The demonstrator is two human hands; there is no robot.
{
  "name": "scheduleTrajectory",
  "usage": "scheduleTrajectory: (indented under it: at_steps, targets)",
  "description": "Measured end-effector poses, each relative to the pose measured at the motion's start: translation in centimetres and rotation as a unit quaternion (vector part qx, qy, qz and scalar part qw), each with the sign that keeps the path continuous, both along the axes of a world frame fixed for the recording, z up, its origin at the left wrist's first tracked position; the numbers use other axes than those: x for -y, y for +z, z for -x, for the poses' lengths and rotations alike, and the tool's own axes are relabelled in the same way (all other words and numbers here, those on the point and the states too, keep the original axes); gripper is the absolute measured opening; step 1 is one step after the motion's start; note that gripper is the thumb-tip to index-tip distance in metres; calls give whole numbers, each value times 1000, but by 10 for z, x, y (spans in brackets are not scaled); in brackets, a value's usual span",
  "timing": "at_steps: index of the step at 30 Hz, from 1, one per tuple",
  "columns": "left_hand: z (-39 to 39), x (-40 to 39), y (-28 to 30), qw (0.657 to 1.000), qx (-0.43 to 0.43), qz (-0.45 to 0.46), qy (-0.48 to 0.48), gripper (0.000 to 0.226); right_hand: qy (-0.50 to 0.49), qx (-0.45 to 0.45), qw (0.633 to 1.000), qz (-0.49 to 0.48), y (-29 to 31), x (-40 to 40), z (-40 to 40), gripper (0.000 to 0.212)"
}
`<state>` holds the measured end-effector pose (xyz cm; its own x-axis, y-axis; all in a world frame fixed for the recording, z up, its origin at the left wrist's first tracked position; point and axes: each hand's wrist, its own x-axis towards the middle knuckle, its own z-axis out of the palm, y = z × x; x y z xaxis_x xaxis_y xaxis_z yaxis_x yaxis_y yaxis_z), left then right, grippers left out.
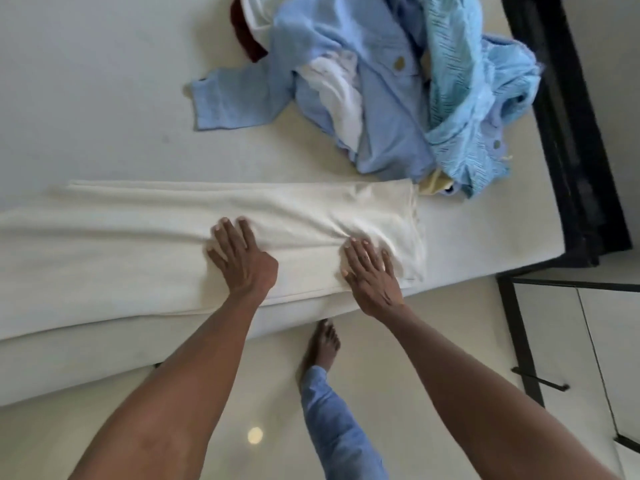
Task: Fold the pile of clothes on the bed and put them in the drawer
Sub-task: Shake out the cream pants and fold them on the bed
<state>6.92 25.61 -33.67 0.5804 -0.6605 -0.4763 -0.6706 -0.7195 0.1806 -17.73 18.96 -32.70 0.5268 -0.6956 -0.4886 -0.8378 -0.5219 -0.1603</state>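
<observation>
left hand (239, 258) and right hand (370, 275) flat on cream garment (138, 244), bed (104, 98)

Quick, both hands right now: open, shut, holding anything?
Left hand: open, fingers flat, pressing the cream garment.
Right hand: open, fingers flat on the same garment.

A home bedroom: a white-sheeted bed (104, 98) with black frame (571, 133), rumpled blue clothes (398, 98) upper right, glossy pale floor (242, 393) below.

bare forearms, light blue trouser leg (341, 427), bare foot (322, 348).
</observation>
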Motion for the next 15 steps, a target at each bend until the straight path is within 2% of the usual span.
scheduleTrajectory:
  at_steps: [2,4,6,8,10,11,13,15]
  targets:
    - [16,9,1,999,35,18,-33,82,-29,51,998,27,2,19,27,58]
    - [30,21,4,993,47,47,-97,79,-161,113,977,76,8,37,33,56]
    - [42,34,5,987,21,61,-149,74,-353,131,921,97,13,56,30,60]
    - [55,44,4,982,-4,44,-184,77,-473,110,871,73,15,74,29,76]
    - [69,54,0,977,-17,17,-210,86,-514,87,853,37,14,91,29,88]
    - [74,60,-1,976,-29,-1,-217,91,-523,77,849,15,10,100,32,88]
    - [84,73,-6,975,-48,-34,-216,102,-503,67,861,-33,4,118,40,71]
    - [89,77,-8,976,-48,-42,-207,110,-467,140,870,-73,8,130,48,41]
